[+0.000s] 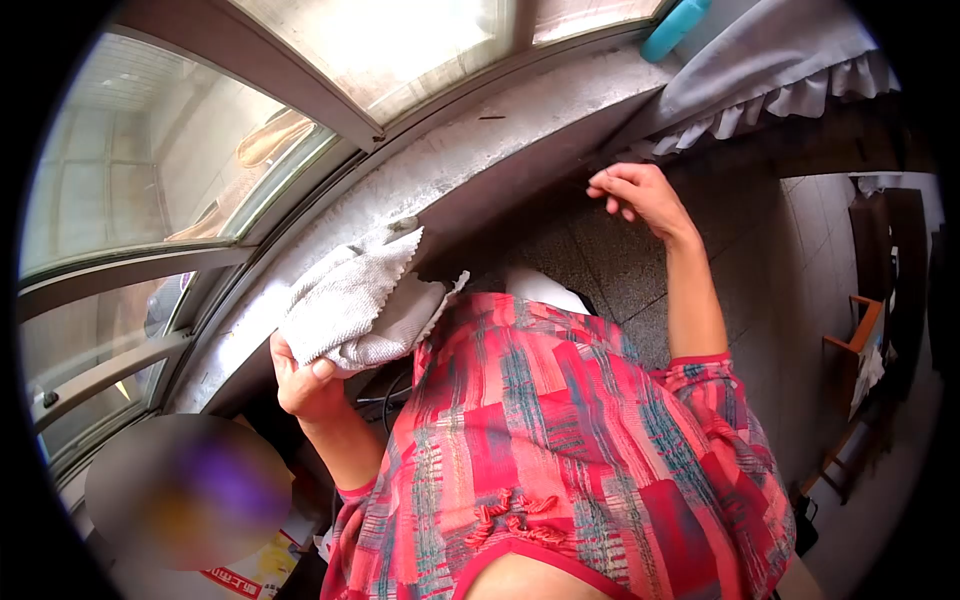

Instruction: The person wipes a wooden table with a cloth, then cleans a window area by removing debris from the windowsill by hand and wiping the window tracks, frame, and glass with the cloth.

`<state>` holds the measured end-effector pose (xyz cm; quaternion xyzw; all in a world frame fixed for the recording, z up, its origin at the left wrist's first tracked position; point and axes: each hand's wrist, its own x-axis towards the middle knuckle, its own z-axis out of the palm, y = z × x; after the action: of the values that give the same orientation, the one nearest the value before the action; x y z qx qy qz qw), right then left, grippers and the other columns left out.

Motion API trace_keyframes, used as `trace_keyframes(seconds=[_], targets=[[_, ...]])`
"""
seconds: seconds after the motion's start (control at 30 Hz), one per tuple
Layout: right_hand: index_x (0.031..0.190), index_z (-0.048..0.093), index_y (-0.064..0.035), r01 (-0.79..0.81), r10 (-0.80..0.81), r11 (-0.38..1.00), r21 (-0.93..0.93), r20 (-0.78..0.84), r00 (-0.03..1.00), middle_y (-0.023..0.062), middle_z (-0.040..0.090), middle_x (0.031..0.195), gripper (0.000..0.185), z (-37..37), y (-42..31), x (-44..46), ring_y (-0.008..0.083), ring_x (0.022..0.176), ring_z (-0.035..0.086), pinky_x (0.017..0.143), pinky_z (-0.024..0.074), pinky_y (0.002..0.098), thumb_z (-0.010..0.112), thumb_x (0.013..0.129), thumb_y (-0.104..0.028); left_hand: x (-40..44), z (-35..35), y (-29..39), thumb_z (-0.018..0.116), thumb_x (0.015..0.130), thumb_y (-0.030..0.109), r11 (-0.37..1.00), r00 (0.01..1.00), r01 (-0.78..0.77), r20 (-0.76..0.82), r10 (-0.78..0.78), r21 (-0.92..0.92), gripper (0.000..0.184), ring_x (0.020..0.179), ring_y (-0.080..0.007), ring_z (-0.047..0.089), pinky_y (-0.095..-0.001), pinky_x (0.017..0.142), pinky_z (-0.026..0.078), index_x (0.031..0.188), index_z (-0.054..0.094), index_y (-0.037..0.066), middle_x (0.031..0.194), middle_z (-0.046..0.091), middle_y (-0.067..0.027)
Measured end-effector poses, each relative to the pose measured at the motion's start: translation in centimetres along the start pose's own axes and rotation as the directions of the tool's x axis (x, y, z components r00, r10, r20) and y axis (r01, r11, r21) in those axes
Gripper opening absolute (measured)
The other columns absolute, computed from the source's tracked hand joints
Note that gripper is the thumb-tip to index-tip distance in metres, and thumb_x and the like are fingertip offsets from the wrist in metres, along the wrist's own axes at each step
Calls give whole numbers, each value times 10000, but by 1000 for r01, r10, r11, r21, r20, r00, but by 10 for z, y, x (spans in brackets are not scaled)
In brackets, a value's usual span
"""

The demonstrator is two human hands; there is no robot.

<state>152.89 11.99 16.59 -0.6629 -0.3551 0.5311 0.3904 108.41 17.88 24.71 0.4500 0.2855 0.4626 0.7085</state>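
Note:
A crumpled pale grey-white cloth (345, 300) with zigzag-cut edges is gripped in my left hand (310, 385), its thumb pressed on the near fold. The cloth hangs over the inner edge of the window sill (460, 180); whether it touches the sill I cannot tell. Off to the right, my right hand (640, 195) is raised over the floor with its fingers loosely bent and partly apart. Nothing shows in that hand, and it touches nothing visible.
Framed window panes (190, 150) line the sill at the left. A turquoise bottle (675, 28) stands at the sill's far end, beside a ruffled grey curtain (770, 70). Wooden furniture (860, 330) is at the right, above the tiled floor (640, 280). A blurred oval covers the lower left.

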Motion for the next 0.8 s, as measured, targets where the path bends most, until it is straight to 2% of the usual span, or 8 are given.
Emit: trace_keyframes(seconds=[0.03, 0.1, 0.17, 0.23, 0.3, 0.37, 0.53, 0.8], targets=[[959, 681, -2, -26, 26, 1000, -7, 13, 1000, 50, 687, 827, 213, -16, 7, -10, 62, 620, 589, 463, 425, 199, 608, 866, -179, -2, 1, 1, 664, 638, 151, 1000, 1000, -16, 6, 16, 2, 661, 985, -307, 629, -386, 898, 486, 1208, 476, -126, 1097, 611, -226], [990, 663, 4, -275, 208, 793, -544, -182, 961, 136, 684, 849, 258, -37, 15, -25, 137, 685, 643, 526, 487, 250, 642, 825, -194, -4, 5, 3, 666, 644, 147, 999, 999, -40, -8, 40, 25, 627, 976, -296, 630, -376, 897, 483, 1185, 500, -122, 1090, 618, -212], [951, 663, -23, -265, -12, -5, -964, -265, 964, 171, 678, 840, 265, -48, 36, -32, 267, 732, 668, 606, 524, 358, 681, 777, -223, -3, 10, 5, 669, 658, 148, 994, 999, 4, -32, 0, 114, 573, 963, -274, 631, -358, 890, 475, 1151, 534, -111, 1080, 626, -190], [808, 632, -62, -222, -259, 488, -844, -383, 887, 112, 666, 797, 257, -23, -6, -30, 318, 758, 647, 633, 501, 409, 735, 735, -286, 5, 28, 6, 681, 677, 153, 985, 998, 8, -67, 3, 170, 505, 945, -237, 630, -328, 877, 464, 1104, 575, -96, 1052, 643, -158], [832, 647, -79, -117, -439, 471, -874, -347, 829, 93, 659, 811, 234, 7, -39, -22, 290, 759, 634, 662, 493, 387, 729, 740, -277, 8, 38, 4, 693, 692, 158, 959, 993, 95, -96, -71, 267, 465, 934, -209, 627, -307, 867, 456, 1078, 598, -83, 1020, 656, -133], [835, 653, -87, 304, -781, 483, -821, -247, 574, 83, 650, 822, 186, 28, -46, 5, 269, 744, 623, 679, 490, 363, 706, 758, -248, 9, 50, 2, 695, 702, 159, 955, 992, 98, -105, -71, 279, 442, 923, -192, 626, -296, 863, 451, 1063, 608, -81, 1001, 663, -120], [863, 648, -97, 422, -646, 682, -598, -222, 730, 85, 638, 837, 124, 67, -45, 81, 277, 809, 618, 692, 486, 376, 657, 786, -194, -1, 53, 1, 689, 711, 146, 953, 991, 110, -105, -83, 283, 446, 923, -193, 625, -293, 859, 454, 1079, 598, -88, 1015, 658, -130], [864, 657, -59, 291, -547, 414, -863, 19, 837, 142, 633, 852, 206, 85, -36, 146, 344, 886, 605, 727, 481, 445, 651, 781, -247, -22, 56, 0, 700, 707, 119, 969, 979, 117, -190, -76, 218, 430, 954, -165, 613, -285, 891, 434, 1075, 619, -87, 1025, 666, -117]])
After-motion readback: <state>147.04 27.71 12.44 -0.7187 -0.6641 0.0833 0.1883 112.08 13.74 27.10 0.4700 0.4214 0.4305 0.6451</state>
